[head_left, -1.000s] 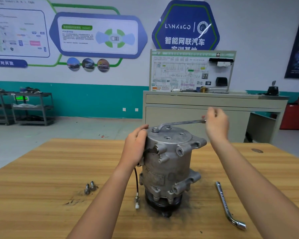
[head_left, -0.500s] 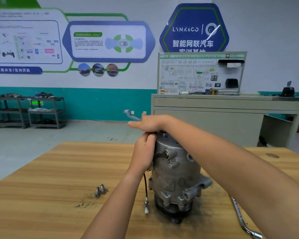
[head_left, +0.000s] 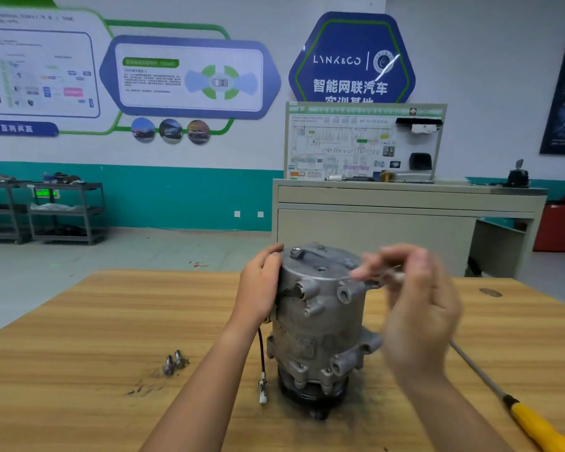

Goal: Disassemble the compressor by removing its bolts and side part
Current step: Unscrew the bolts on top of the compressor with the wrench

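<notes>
The grey metal compressor (head_left: 317,321) stands upright on the wooden table (head_left: 95,337). My left hand (head_left: 260,285) grips its upper left side. A slim silver wrench (head_left: 327,264) lies across the top cover, its head on a bolt (head_left: 295,252) at the top left edge. My right hand (head_left: 415,305), blurred by motion, holds the wrench's handle end at the compressor's upper right. Two loose bolts (head_left: 173,362) lie on the table to the left. A black cable with a white connector (head_left: 262,394) hangs from the compressor's left side.
A tool with a yellow handle (head_left: 535,425) and a long metal shaft lies on the table at the right, partly behind my right forearm. A grey cabinet (head_left: 405,223) stands beyond the table. Metal shelf carts (head_left: 62,210) line the far left wall.
My right hand swung the wrench handle from the compressor's left side back round to the right. The wrench head sits on the top bolt again. My left hand stayed on the compressor.
</notes>
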